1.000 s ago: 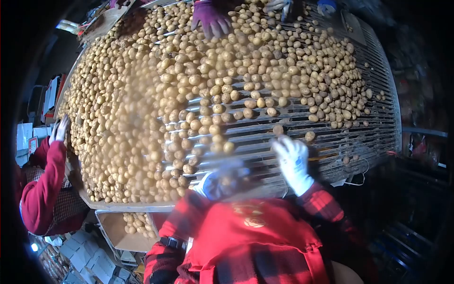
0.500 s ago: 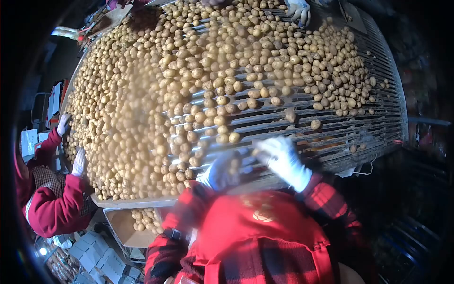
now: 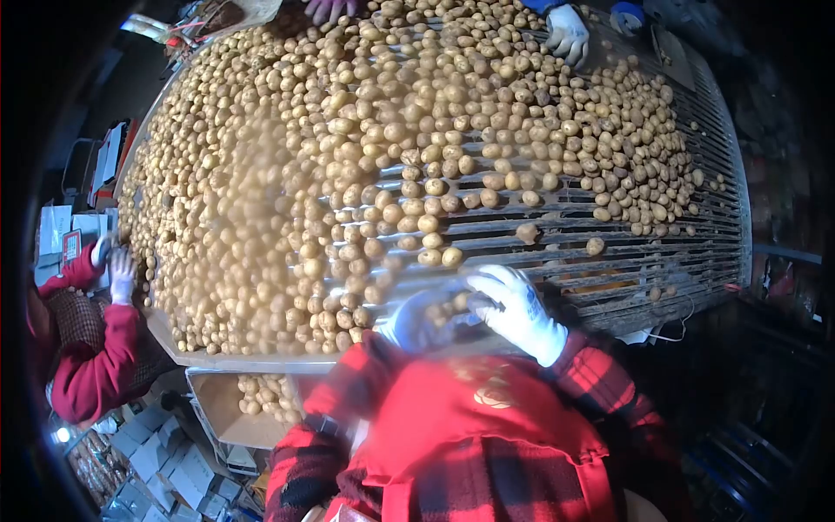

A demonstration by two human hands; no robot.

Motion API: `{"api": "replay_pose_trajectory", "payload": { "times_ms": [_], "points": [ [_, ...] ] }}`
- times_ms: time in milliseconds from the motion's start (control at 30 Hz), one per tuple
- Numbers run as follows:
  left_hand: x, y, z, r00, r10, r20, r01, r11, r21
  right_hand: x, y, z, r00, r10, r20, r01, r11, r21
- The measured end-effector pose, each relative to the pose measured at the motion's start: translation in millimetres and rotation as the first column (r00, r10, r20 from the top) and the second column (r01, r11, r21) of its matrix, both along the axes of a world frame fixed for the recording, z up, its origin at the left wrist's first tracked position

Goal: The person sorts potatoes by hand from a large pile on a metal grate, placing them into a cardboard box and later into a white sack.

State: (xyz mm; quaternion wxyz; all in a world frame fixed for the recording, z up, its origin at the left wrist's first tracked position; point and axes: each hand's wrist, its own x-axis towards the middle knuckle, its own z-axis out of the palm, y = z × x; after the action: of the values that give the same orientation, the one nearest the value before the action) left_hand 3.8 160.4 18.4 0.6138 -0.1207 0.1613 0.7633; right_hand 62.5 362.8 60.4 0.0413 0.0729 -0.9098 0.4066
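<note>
Right hand (image 3: 515, 306) now closer to left hand (image 3: 416, 320), potatoes (image 3: 452, 304) between.

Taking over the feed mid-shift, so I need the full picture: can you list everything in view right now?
potatoes: too many to count, tan, spread over the belt
conveyor belt: one, dark slatted, centre
cardboard box: one, brown, below the belt's near-left end, some potatoes inside
co-worker in red sleeves: one, left edge, gloved hands at the belt
co-workers' gloved hands: purple and white, far side
left hand: blurred, pale glove, cupping potatoes
right hand: white glove, fingers over the left hand's potatoes
</note>
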Motion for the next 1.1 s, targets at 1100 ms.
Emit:
{"api": "replay_pose_trajectory", "payload": {
  "times_ms": [1100],
  "points": [
    [-13, -29, -20, 1.0, -0.005, 0.001, 0.005, 0.984, -0.177, -70, 87, -70, 0.926, -0.306, -0.221, 0.377, 0.745, 0.551]
  ]
}}
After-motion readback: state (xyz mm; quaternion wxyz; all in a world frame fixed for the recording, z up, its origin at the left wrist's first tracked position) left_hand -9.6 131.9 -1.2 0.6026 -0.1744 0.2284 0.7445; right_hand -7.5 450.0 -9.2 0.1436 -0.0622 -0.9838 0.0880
